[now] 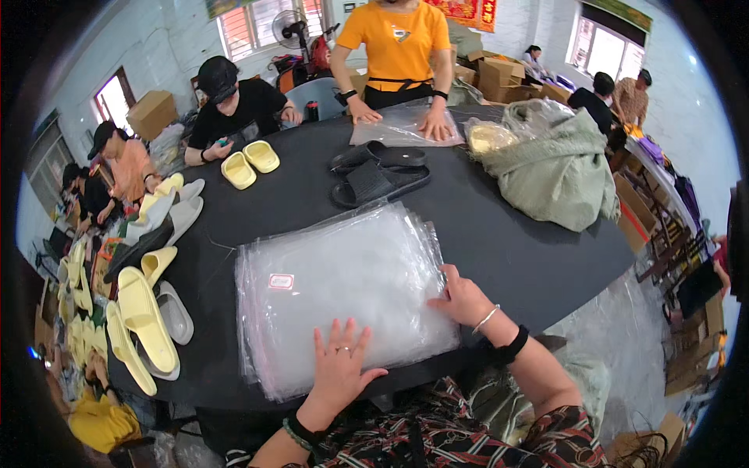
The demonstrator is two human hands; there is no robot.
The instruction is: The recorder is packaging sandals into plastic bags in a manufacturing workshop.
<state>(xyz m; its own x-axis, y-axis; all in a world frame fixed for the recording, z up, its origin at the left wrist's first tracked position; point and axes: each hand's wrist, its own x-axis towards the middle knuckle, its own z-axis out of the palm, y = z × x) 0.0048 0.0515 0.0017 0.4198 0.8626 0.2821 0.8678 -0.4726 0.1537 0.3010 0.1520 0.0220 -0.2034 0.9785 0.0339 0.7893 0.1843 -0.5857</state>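
Observation:
In front of me a thick stack of clear plastic bags (351, 273) lies on the black table (515, 273), with a small white and red label (282, 281) near its left side. My left hand (339, 370) is laid flat on the stack's near part, fingers spread. At the stack's right edge rests my right hand (464, 298), thumb and forefinger apart, touching the bags; its other fingers are partly hidden. Beyond the stack sits a pair of black slide sandals (382, 175). Neither hand visibly lifts anything.
Pale yellow slides (250, 164) stand at the far left, and more yellow and grey slides (147, 320) line the left edge. A large greenish sack (554, 168) bulges at the far right. Across the table, a person in orange (398, 47) presses a clear plastic sheet (406, 125) flat.

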